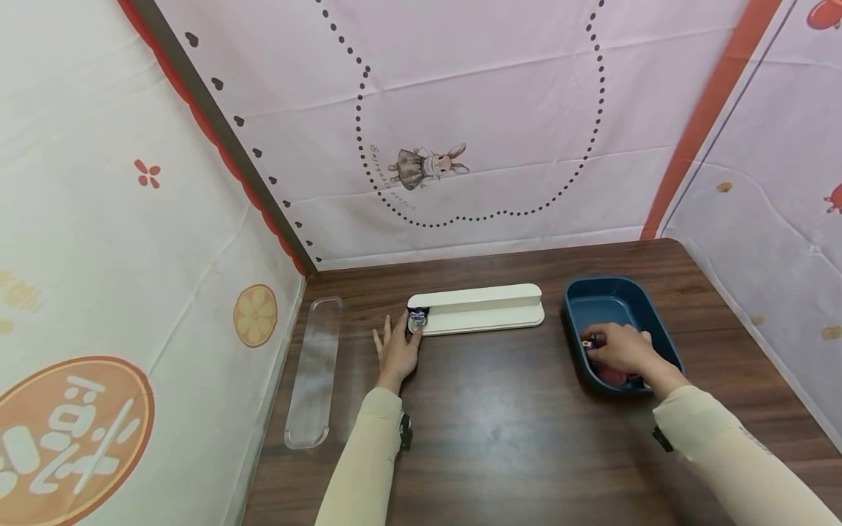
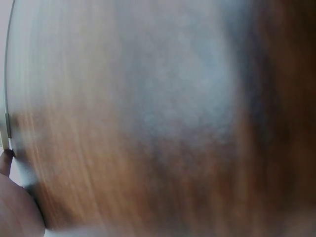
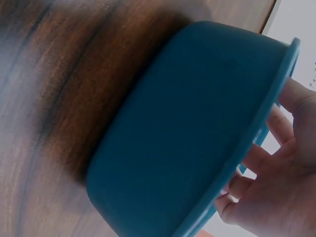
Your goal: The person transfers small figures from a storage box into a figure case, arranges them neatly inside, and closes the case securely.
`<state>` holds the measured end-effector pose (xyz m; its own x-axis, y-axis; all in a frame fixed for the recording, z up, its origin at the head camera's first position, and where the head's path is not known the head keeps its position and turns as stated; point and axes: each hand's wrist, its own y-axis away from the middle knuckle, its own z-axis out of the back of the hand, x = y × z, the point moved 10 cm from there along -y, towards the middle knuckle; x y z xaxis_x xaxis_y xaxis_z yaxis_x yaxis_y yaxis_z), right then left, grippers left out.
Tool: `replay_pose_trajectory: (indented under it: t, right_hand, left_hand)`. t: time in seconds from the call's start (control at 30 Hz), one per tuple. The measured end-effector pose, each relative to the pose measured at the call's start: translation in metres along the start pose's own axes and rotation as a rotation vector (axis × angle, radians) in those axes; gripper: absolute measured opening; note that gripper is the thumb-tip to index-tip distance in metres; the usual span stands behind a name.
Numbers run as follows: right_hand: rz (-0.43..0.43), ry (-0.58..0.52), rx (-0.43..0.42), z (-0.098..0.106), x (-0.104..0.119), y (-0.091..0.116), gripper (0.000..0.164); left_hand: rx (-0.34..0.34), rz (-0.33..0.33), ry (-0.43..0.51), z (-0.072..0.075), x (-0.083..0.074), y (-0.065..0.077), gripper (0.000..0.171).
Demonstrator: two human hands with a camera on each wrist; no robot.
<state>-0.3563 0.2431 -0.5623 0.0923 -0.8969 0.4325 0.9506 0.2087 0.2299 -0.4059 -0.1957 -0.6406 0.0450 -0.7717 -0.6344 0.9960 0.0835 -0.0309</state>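
centrally, head view: left hand point(image 1: 398, 354), fingers spread, touches a shiny packet point(image 1: 417, 316) on a smooth white holder point(image 1: 483, 320); right hand point(image 1: 621, 348) dips into a rounded blue bin point(image 1: 600, 307) at right, its grip impossible to tell. left wrist: blurred wood-grained table point(image 2: 123, 123), hand cropped lower left. right wrist: bin wall hides some fingertips.

A dark wood-grain bench point(image 1: 487, 438) lies beneath the fingers point(image 1: 387, 329); a pale pink rabbit-printed cloth point(image 1: 513, 109) hangs beyond them, and patterned sheets point(image 1: 191, 168) flank them.
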Motion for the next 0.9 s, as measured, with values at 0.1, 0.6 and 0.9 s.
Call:
replay_pose_trajectory:
  t: [0.1,0.6,0.9]
  right_hand:
    - [0.017,-0.009,-0.011,0.006,0.002,0.0,0.037]
    - [0.066,-0.079,-0.038,0.042,0.021,-0.002,0.026]
    - [0.096,-0.132,-0.039,0.053,0.038,-0.01,0.033]
  left_hand:
    - [-0.006,-0.007,-0.003,0.002,-0.003,0.002,0.063]
    - [-0.007,0.001,0.004,0.004,-0.003,0.004,0.063]
    - [-0.016,-0.011,0.014,0.004,-0.003,0.003,0.063]
